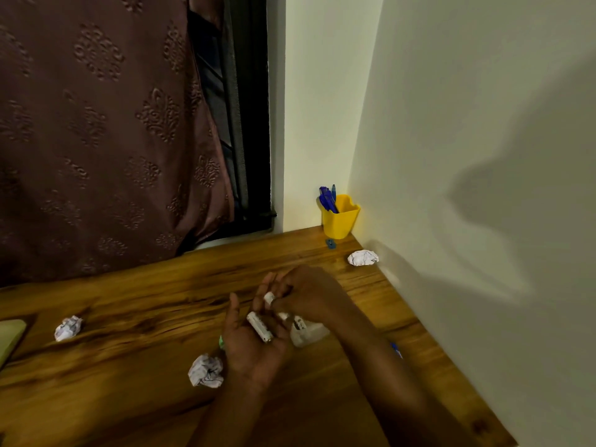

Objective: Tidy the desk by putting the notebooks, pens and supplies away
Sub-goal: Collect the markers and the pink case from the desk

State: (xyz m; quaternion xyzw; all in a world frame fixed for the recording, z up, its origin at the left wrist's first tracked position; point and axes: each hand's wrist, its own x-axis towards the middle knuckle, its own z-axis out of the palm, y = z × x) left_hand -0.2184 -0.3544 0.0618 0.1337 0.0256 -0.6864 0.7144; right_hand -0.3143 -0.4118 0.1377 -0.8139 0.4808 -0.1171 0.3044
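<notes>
My left hand (254,346) is held palm up over the wooden desk (129,317) with a white stick-shaped piece (260,326) lying across its palm. My right hand (306,295) hovers just above it and pinches a small white piece (269,297) at its fingertips. Under the hands lies a white object (306,332), partly hidden. A yellow pen cup (340,217) with blue pens (328,200) stands in the far corner. A blue pen (396,350) peeks out beside my right forearm.
Crumpled paper balls lie at the left (68,328), near my left wrist (206,371) and by the right wall (362,257). A small blue object (330,243) sits before the cup. A green thing (11,340) shows at the left edge. A brown curtain (96,124) hangs behind.
</notes>
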